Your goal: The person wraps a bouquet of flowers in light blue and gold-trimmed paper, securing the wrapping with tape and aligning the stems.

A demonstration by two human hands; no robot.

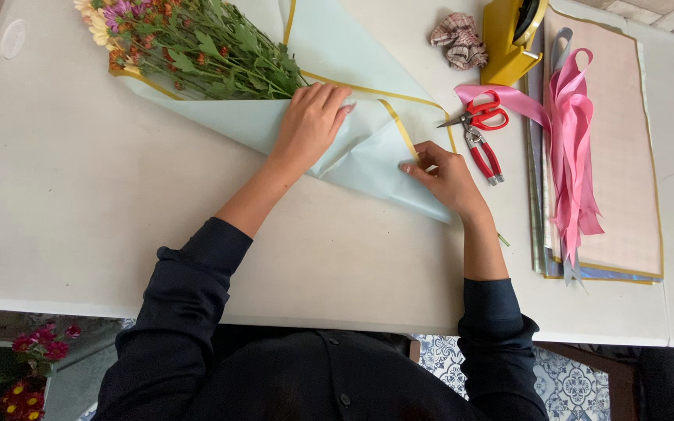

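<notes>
White tabletop (79, 195) carries a pale blue, gold-edged wrapping sheet (352, 148) around a bunch of green-stemmed flowers (196, 47). Left hand (310, 125) lies flat, fingers together, pinning the fold; right hand (446, 175) pinches the sheet's edge. Keep the stems pinned and draw the flap taut, aligning the gold border.

hands (376, 148) on wrapping paper (352, 156), flowers (196, 43)

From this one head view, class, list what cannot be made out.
- Flower stems: lower ends hidden under the pale blue wrapping paper and left hand.
- Flower heads: cut off by the top edge.
- Yellow tape dispenser: top cut off.
- Right hand: fingertips tucked against the paper fold.
</notes>
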